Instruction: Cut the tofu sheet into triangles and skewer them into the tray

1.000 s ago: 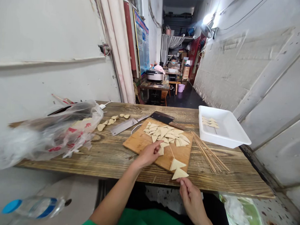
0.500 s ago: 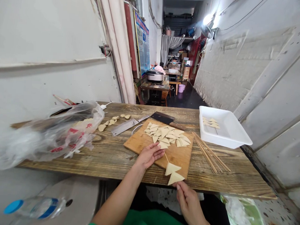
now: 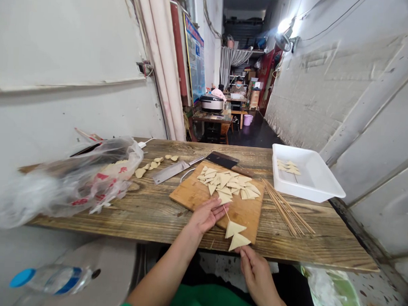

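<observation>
My right hand (image 3: pixel 256 268) is closed on the lower end of a wooden skewer (image 3: pixel 226 213), which points up and away. Two pale, flat triangular pieces that look like tofu (image 3: pixel 239 241) are threaded on it, one above the other. Between the thumb and fingers of my left hand (image 3: pixel 206 216) is another tofu triangle (image 3: pixel 225 198), close to the skewer's tip; whether the tip has entered it I cannot tell. Several more triangles (image 3: pixel 223 178) lie heaped on a wooden cutting board (image 3: pixel 185 192) just beyond my left hand.
Bare skewers (image 3: pixel 286 208) lie right of the board, before a white tray (image 3: pixel 307 193) holding threaded triangles. A cleaver (image 3: pixel 171 171) and a dark-bladed knife (image 3: pixel 222 159) lie behind and left. A plastic bag (image 3: pixel 98 180) and pale scraps (image 3: pixel 149 165) are farther left. Someone sits far back (image 3: pixel 239 87).
My left hand has shifted slightly right with the triangle, and its fingers now lie around the skewer's upper part. My right hand and the two threaded pieces have hardly moved.
</observation>
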`<control>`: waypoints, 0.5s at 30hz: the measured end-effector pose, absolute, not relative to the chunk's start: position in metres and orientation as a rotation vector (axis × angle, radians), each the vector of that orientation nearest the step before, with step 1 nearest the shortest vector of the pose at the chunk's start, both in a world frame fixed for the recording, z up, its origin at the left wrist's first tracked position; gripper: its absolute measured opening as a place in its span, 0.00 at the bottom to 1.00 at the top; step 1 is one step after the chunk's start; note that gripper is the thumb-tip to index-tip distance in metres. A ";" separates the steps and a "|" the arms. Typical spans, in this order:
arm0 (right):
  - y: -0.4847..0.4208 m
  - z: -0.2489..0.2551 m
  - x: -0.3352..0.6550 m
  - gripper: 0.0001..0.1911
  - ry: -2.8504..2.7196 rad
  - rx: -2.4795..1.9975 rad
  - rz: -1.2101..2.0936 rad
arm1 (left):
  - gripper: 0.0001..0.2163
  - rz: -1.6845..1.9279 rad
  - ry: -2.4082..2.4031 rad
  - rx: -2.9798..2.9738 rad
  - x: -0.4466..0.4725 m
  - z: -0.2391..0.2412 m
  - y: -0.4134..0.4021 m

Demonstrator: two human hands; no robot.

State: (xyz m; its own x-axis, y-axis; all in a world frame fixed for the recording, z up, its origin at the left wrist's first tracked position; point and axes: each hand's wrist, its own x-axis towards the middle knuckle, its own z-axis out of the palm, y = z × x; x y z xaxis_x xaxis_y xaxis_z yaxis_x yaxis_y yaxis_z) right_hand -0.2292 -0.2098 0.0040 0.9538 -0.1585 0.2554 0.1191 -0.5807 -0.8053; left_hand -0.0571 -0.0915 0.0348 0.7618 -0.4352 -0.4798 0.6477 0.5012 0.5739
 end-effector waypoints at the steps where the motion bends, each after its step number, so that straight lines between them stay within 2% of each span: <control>1: -0.210 0.004 -0.229 0.17 0.028 -2.157 -0.374 | 0.03 -0.668 0.290 0.812 -0.057 0.035 -0.092; 10: -0.210 0.002 -0.228 0.18 0.044 -2.151 -0.321 | 0.03 -0.654 0.284 0.824 -0.060 0.038 -0.093; 15: -0.210 -0.001 -0.228 0.19 0.073 -2.092 -0.277 | 0.08 -0.652 0.264 0.833 -0.061 0.036 -0.094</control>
State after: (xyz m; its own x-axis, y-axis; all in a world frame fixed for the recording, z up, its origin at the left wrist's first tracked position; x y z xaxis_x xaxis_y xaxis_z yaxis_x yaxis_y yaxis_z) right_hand -0.2276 -0.2103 -0.0005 0.9720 -0.1644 0.1676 0.0610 -0.5127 -0.8564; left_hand -0.0610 -0.0936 0.0362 0.7759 -0.4310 -0.4608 0.6301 0.4934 0.5996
